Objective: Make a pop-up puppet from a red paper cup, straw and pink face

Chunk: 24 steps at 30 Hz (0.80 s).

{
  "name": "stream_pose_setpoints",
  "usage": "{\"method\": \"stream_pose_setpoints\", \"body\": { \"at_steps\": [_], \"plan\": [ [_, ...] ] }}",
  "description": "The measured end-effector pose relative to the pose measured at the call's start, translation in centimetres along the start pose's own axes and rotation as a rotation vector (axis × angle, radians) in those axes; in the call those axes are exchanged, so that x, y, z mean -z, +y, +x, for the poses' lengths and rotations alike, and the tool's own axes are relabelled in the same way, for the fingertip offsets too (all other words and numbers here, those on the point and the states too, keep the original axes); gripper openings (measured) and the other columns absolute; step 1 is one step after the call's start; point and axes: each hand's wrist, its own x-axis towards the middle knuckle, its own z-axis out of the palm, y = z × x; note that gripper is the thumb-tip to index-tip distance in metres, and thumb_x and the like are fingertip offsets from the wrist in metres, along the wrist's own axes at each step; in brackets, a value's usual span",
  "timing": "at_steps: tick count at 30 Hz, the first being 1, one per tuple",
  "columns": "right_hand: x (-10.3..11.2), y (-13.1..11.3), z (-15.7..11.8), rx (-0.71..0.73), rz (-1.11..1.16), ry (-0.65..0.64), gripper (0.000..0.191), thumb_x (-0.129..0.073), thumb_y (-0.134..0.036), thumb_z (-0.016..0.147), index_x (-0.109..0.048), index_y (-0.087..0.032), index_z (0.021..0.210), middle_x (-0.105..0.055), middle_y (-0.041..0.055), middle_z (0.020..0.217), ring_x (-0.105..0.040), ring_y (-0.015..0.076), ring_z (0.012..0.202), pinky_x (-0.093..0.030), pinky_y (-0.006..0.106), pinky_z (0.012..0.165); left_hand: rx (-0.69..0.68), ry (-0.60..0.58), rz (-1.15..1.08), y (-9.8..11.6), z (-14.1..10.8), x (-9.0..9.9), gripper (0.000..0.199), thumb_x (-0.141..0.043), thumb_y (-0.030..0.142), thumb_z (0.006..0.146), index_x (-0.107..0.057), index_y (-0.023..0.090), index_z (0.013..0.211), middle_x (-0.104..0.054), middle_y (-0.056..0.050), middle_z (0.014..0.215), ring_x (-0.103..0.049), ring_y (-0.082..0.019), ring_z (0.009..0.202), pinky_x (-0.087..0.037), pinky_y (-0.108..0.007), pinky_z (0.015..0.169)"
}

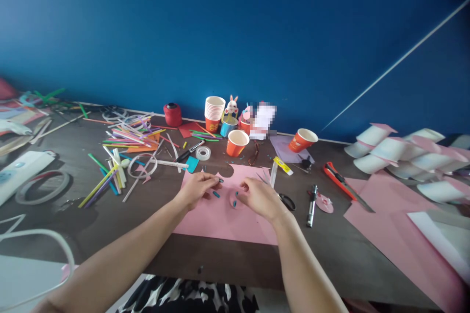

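Observation:
A pink paper sheet point(223, 225) lies on the dark table, a rounded notch cut in its far edge. Over its left part is my left hand point(198, 190), fingers curled, with a small dark teal piece point(220, 180) at the fingertips. Between the hands another teal piece point(216, 194) rests on the sheet. My right hand point(257, 195) hovers over the right part, fingers bent together; whether they hold something is too small to tell. Just beside them is a small pink piece with teal bits point(234, 203). Scissors point(287, 201) lie partly behind my right hand.
Orange cups point(238, 143) stand behind the sheet, with a tape roll point(203, 153) nearby. Colourful straws point(132, 132) are heaped at left. At right lie a red cutter point(340, 181), a pen point(312, 206), more pink paper point(389, 220) and white paper cups point(378, 156).

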Motion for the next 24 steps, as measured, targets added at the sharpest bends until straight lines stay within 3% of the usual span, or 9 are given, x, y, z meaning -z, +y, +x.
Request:
{"method": "stream_pose_setpoints", "body": {
  "at_steps": [6,13,18,21,24],
  "plan": [
    [-0.3,-1.2,-0.2,-0.031,-0.011,-0.113,0.025,-0.061,-0.033,0.066,-0.055,-0.020,0.087,-0.061,0.0044,0.086,-0.057,0.0174,0.075,-0.034,0.024,0.058,-0.007,0.001,0.034,-0.1,0.0,-0.1,0.026,-0.060,0.035,0.065,-0.065,0.012,0.078,-0.067,-0.009,0.076,-0.059,-0.016,0.071,-0.037,-0.018,0.043],
    [-0.7,-0.3,-0.2,0.033,0.184,-0.117,0.005,-0.056,-0.024,0.067,-0.056,-0.019,0.069,-0.060,0.0007,0.074,-0.054,0.0148,0.066,-0.033,0.024,0.057,-0.034,-0.019,0.054,-0.1,0.0,-0.3,0.026,-0.059,0.034,0.067,-0.066,0.011,0.078,-0.066,-0.009,0.074,-0.059,-0.014,0.066,-0.037,-0.018,0.044],
    [0.0,-1.3,-0.2,0.066,0.526,-0.153,0.010,-0.051,-0.025,0.073,-0.058,-0.018,0.071,-0.058,-0.0012,0.065,-0.048,0.0117,0.056,-0.034,0.023,0.053,-0.025,-0.028,0.048,-0.4,0.0,-0.3,0.026,-0.060,0.034,0.067,-0.065,0.012,0.079,-0.065,-0.008,0.072,-0.058,-0.012,0.062,-0.037,-0.018,0.044],
    [-0.3,-2.0,0.0,0.060,0.757,-0.147,0.013,-0.050,-0.027,0.076,-0.058,-0.017,0.076,-0.059,0.0001,0.069,-0.050,0.0117,0.060,-0.037,0.023,0.056,-0.028,-0.026,0.041,-0.5,0.0,-0.4,0.025,-0.060,0.034,0.067,-0.065,0.012,0.077,-0.065,-0.006,0.071,-0.057,-0.011,0.060,-0.037,-0.018,0.044],
    [-0.9,-2.2,0.3,0.071,0.835,-0.128,0.015,-0.050,-0.027,0.076,-0.059,-0.016,0.078,-0.060,0.0014,0.072,-0.051,0.0122,0.063,-0.038,0.023,0.057,-0.037,-0.033,0.030,-0.4,0.0,-0.4,0.024,-0.061,0.034,0.065,-0.065,0.013,0.075,-0.063,-0.004,0.066,-0.055,-0.010,0.057,-0.037,-0.018,0.043]
  ]
}}
